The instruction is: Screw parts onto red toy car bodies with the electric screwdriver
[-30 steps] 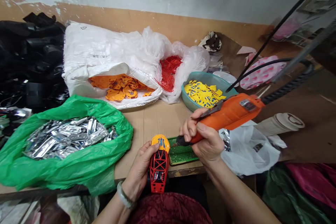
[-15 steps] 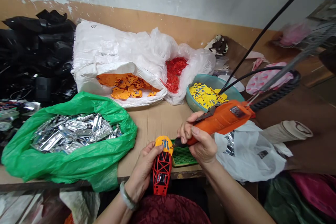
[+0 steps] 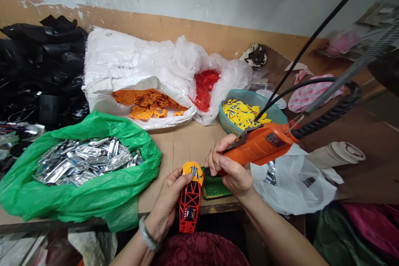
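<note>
My left hand point(image 3: 170, 197) grips a toy car body point(image 3: 189, 201), a red lattice frame with a yellow-orange rounded end piece marked in blue. The thumb presses on that yellow end. My right hand point(image 3: 232, 168) is wrapped round an orange electric screwdriver point(image 3: 260, 145), which hangs from a cable and spring. Its dark tip points left at the edge of the yellow piece; whether they touch I cannot tell. Below and behind the tip lies a green perforated tray point(image 3: 216, 187), whose contents are too small to make out.
A green bag point(image 3: 124, 133) of shiny metal strips stands left. Behind are a white sack point(image 3: 124, 50) of orange pieces, a clear bag with red frames point(image 3: 205, 87) and a teal basin point(image 3: 229, 122) of yellow pieces. A white plastic bag point(image 3: 296, 183) lies right; black parts point(image 3: 40, 62) pile far left.
The screwdriver and right hand have shifted slightly left, closer to the yellow end of the toy car body. The whole view has moved a little. Both hands keep their holds.
</note>
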### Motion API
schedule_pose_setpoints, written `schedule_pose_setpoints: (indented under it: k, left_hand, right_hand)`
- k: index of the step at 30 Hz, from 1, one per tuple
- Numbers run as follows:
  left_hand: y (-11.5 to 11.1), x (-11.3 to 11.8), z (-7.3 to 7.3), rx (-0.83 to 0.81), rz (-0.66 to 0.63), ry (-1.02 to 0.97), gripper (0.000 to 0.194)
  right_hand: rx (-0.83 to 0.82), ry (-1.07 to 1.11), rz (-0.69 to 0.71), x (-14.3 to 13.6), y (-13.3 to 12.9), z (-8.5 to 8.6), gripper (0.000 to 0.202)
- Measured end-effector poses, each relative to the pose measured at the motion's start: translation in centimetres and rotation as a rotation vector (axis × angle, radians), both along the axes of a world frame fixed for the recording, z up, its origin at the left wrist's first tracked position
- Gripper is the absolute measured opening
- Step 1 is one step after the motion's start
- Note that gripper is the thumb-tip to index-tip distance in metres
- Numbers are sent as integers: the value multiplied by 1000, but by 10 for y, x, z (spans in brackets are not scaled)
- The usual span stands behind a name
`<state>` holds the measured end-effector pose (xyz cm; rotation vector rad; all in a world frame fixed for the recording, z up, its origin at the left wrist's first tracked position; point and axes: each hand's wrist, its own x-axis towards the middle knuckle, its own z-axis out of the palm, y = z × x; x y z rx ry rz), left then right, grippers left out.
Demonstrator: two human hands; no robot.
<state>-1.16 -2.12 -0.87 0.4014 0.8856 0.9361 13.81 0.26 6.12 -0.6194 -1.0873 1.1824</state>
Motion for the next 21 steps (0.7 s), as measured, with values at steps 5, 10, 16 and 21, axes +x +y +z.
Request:
schedule_pose_setpoints:
  k: [5, 10, 16, 21]
  left_hand:
    - [0, 0, 4, 11, 12, 8, 33]
    - [0, 0, 2, -7, -16, 5, 29]
    - [-1, -11, -5, -82, 40, 124, 36]
    - [-5, -16, -8, -92, 48, 137, 38]
  right_hand:
    - [3, -40, 53, 0, 0, -3, 21]
    - [24, 0, 40, 0, 0, -5, 20]
    - [-48, 8, -161, 20, -7, -20, 22]
    - [-104, -29, -199, 35, -17, -44, 21]
